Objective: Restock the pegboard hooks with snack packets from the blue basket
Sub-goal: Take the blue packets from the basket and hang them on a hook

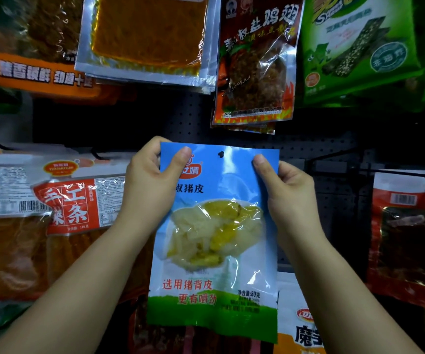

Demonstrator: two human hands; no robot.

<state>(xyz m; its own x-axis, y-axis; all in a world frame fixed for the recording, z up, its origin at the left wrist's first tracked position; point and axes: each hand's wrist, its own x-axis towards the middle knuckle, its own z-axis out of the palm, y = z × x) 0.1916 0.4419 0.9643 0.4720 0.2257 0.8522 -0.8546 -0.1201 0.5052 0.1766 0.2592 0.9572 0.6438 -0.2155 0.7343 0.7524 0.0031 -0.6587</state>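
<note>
1. Dark perforated pegboard wall (334,149) fills the backdrop, dimly lit.
2. Black metal hooks (334,155) stick out from it at mid height.
3. Hanging stock crowds it: green bag (359,47) upper right, clear orange pack (147,34) top centre, red-labelled packs (73,203) left.

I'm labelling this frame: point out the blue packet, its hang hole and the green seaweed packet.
blue packet (214,226): head view, clear window.
hang hole (221,154): head view, packet's top edge.
green seaweed packet (359,47): head view, front face.
</note>
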